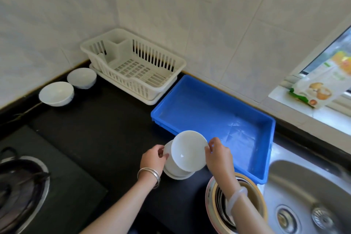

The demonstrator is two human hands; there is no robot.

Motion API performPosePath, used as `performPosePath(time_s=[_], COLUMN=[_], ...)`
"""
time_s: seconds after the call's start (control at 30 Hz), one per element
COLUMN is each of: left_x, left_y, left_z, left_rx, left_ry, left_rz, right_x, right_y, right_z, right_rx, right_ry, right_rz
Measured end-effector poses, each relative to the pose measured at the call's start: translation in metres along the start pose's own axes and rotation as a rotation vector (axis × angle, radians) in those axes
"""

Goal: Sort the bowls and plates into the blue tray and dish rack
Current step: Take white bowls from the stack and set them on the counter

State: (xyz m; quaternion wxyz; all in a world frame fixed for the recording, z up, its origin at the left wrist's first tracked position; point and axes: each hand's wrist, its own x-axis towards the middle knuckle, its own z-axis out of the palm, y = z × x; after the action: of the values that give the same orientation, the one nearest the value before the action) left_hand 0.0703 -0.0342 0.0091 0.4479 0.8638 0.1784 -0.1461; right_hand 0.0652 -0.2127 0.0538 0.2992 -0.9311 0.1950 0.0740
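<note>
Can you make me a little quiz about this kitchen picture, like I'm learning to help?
1. True or false: the blue tray already has dishes in it.
2. How many white bowls sit on the counter left of the dish rack?
3. What is the right hand doing? A) turning a tap B) tilting the top bowl off a stack with the left hand C) touching the dish rack

Key: 1 false, it holds nothing. 2 two. 3 B.
</note>
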Motion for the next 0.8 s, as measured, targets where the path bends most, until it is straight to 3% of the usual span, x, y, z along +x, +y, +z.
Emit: performPosePath(time_s=[0.2,0.37,0.8], left_x=[0.003,0.008,0.040], left_y=[0.010,0.018,0.008], left_z=[0.001,-0.004,-0.077], left_rx=[0.075,0.087,-0.236], left_ry=[0.072,0.031,0.075], left_rz=[-0.036,-0.030,-0.076], right_x=[0.002,0.001,0.016], right_y=[0.007,0.006,-0.052], right_z=[-0.012,-0.016,-0.025], right_rx=[0.069,0.146,0.334], right_ry=[0.024,0.029,-0.007], right_rz=[0.012,0.027,-0.087])
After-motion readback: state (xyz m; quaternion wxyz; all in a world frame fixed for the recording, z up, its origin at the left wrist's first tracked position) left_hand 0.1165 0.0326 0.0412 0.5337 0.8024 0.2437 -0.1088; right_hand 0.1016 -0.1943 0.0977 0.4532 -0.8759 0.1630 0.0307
